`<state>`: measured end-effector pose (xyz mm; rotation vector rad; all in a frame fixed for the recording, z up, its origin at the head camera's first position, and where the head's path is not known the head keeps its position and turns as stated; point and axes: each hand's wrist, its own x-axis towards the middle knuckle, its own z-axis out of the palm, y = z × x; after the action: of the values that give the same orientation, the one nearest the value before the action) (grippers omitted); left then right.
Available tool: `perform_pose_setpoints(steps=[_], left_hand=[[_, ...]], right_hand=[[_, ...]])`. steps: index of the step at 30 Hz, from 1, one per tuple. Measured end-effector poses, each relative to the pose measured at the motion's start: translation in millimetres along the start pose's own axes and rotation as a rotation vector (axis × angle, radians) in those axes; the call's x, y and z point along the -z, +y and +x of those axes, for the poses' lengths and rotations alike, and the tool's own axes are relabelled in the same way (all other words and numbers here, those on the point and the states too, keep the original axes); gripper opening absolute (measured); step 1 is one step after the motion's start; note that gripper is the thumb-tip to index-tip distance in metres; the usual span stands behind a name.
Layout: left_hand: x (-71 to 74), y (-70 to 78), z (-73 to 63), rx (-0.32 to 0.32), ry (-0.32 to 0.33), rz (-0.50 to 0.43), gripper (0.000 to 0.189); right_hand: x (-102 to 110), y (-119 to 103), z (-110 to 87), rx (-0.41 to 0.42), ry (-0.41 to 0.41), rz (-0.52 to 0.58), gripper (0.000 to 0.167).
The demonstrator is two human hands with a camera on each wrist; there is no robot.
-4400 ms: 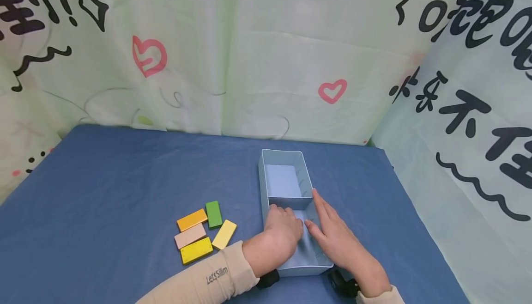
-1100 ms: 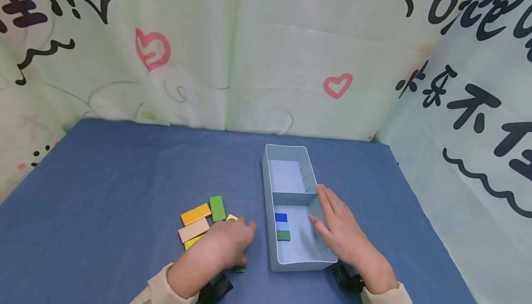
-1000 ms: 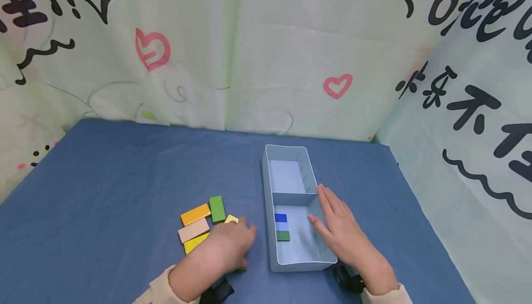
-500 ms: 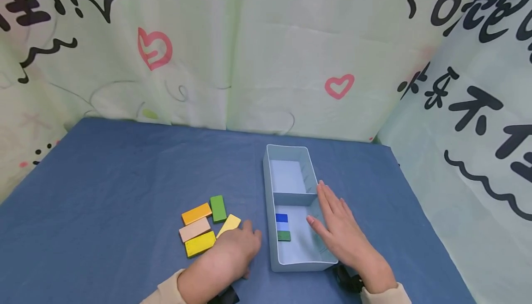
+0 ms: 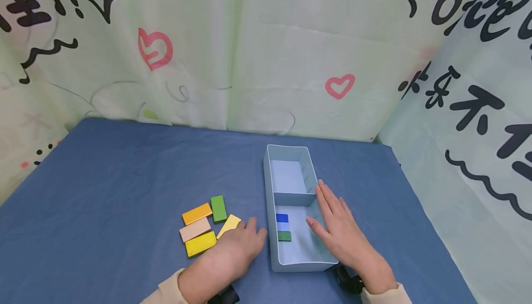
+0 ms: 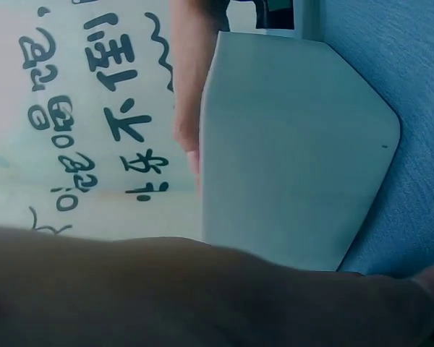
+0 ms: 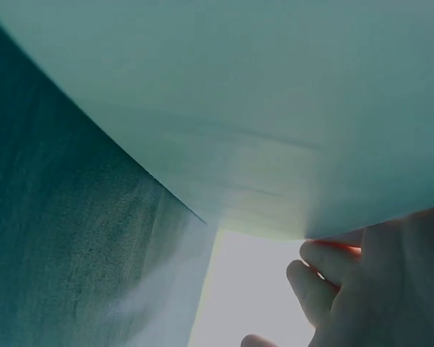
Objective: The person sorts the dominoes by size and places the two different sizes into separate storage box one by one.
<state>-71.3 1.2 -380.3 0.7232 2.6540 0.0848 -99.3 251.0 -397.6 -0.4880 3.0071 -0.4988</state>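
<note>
My left hand [image 5: 243,248] is low over the cloth between the loose blocks and the light blue two-compartment box [image 5: 274,253]. Its fingers bend down and its thumb is hidden; I cannot tell whether it holds a block. My right hand [image 5: 342,234] rests along the box's right rim, fingers straight and thumb stretched over the near compartment. Against the left wall inside that compartment, a blue block [image 5: 281,218], a light blue block [image 5: 283,226] and a green block [image 5: 284,236] lie in a row. In the left wrist view, the box's side wall [image 6: 296,152] fills the middle.
Left of my left hand lie an orange block [image 5: 197,214], a pink block [image 5: 195,230], a yellow block [image 5: 201,244], a pale yellow block [image 5: 229,225] and a green block [image 5: 218,209]. Blue cloth [image 5: 137,174] covers the table; printed curtains [image 5: 274,40] enclose it.
My left hand came out of the near compartment to beside the loose blocks, where a second green piece showed under it, then shifted slightly right. My right hand stayed at the rim.
</note>
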Motion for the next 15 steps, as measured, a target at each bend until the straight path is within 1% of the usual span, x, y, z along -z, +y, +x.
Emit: perform_pose_setpoints(steps=[5, 8, 13, 15], left_hand=[[-2.0, -0.1, 2.6, -0.007, 0.025, 0.023, 0.041], [-3.0, -0.4, 3.2, -0.024, 0.037, 0.030, 0.039], [-4.1, -0.7, 1.1, -0.087, 0.122, 0.074, 0.030], [-5.1, -0.8, 0.3, -0.102, 0.145, 0.089, 0.027]], right_hand=[[0.1, -0.2, 1.0, 0.006, 0.003, 0.013, 0.079], [-0.7, -0.3, 0.8, 0.008, 0.003, 0.022, 0.079], [-1.1, -1.2, -0.5, 0.021, 0.013, 0.018, 0.078], [-1.6, -1.7, -1.7, 0.024, 0.016, 0.018, 0.077]])
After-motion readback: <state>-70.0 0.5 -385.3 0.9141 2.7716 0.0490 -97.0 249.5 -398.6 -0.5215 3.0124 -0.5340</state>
